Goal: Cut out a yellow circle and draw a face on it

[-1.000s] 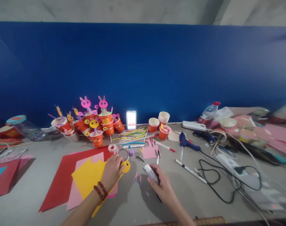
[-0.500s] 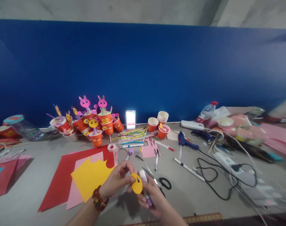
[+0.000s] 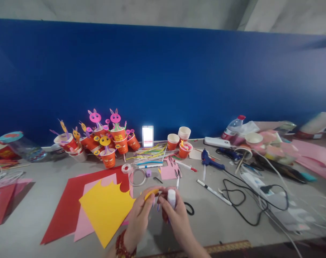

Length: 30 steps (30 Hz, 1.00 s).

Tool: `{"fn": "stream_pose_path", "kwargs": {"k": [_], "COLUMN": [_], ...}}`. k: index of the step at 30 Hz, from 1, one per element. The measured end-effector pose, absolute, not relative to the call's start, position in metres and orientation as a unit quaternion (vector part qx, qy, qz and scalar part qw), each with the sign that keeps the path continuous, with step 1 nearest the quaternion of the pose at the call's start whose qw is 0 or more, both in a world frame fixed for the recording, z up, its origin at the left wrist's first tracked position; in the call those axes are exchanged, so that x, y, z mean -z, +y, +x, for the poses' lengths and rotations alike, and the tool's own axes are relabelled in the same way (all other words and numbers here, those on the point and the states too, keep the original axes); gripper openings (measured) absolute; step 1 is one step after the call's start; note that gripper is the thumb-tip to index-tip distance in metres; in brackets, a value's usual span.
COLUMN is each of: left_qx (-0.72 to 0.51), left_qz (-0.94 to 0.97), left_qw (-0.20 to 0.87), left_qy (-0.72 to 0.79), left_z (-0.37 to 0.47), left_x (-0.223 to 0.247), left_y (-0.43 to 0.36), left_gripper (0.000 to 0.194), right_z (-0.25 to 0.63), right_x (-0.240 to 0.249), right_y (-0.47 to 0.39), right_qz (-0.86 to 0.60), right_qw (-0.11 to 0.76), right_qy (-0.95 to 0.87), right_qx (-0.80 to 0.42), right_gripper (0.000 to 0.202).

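My left hand pinches a small yellow paper cutout, which is tilted nearly edge-on. In my right hand a white glue stick is gripped upright against the palm. The fingertips of both hands meet or nearly meet above the table, and a small purplish bit shows between them, too blurred to name. Behind my right hand a black scissors handle sticks out; the rest of the scissors is hidden. A yellow paper sheet with a scalloped cut edge lies left of my left hand.
Pink and red sheets lie under the yellow one. Orange cups with paper animals stand back left. Tape, straws, a marker, a blue glue gun, cords and a power strip spread across the table.
Both hands have turned and drawn close together. The yellow cutout has gone from face-on to nearly edge-on, and my right fingers have left it. The glue stick now stands more upright.
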<state>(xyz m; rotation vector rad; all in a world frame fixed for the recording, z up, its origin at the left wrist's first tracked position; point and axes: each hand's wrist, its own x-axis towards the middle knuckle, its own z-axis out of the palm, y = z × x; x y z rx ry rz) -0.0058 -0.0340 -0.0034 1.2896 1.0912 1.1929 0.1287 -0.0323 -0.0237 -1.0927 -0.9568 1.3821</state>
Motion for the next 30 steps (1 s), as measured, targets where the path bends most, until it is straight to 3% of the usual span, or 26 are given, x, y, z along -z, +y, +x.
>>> {"fn": "stream_pose_path", "kwargs": {"k": [6,11,16,19,25,30], "left_qx": [-0.482,-0.452,-0.462,-0.463,-0.456,-0.459], "left_qz": [0.575,0.602,0.613,0.609,0.597,0.579], "left_qw": [0.440,0.451,0.438,0.447,0.475,0.487], "left_qy": [0.494,0.480,0.468,0.463,0.457,0.466], "left_z": [-0.012,-0.017,-0.018,-0.015,-0.010,-0.007], "left_x": [0.006,0.009,0.010,0.010,0.011,0.015], "left_y": [-0.029,-0.027,-0.022,-0.022,-0.023,-0.024], "left_gripper": [0.032,0.032,0.028,0.028,0.030,0.034], "right_z": [0.162,0.183,0.190,0.190,0.187,0.179], "right_x": [0.017,-0.008,-0.018,-0.017,-0.016,-0.012], "right_y": [-0.032,-0.029,-0.026,-0.023,-0.018,-0.020], "right_qz": [-0.505,-0.495,-0.470,-0.494,-0.424,-0.373], "right_qw": [0.487,0.448,0.538,0.589,0.623,0.678], "right_qy": [-0.569,-0.679,-0.641,-0.561,-0.430,-0.375], "right_qx": [-0.428,-0.305,-0.281,-0.307,-0.498,-0.510], "right_gripper": [0.011,0.018,0.015,0.011,0.025,0.026]}}
